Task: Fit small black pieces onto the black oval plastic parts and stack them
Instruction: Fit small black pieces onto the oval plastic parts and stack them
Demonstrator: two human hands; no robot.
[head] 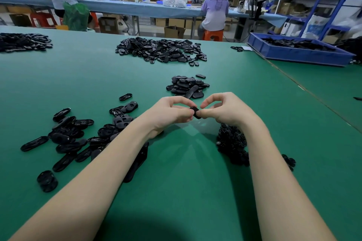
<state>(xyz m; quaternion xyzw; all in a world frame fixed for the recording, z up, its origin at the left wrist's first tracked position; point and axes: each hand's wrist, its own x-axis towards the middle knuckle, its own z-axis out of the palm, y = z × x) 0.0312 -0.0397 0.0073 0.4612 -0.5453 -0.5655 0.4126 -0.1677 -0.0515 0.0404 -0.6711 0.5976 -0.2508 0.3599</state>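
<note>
Mid-frame, the left hand (170, 112) and right hand (225, 110) pinch one black oval part (196, 112) between them. Upper right, a purple shirt (215, 9) reads "CHINA".

Purple shirt (215, 9) back, seated person: "CHINA", rest unclear.

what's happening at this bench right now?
A person is assembling by hand. Both hands, left hand and right hand, pinch one black part between their fingertips above the green table. Loose oval parts lie on the left, a heap of small black pieces sits under the right wrist, and a neater pile lies just beyond the hands.
</note>
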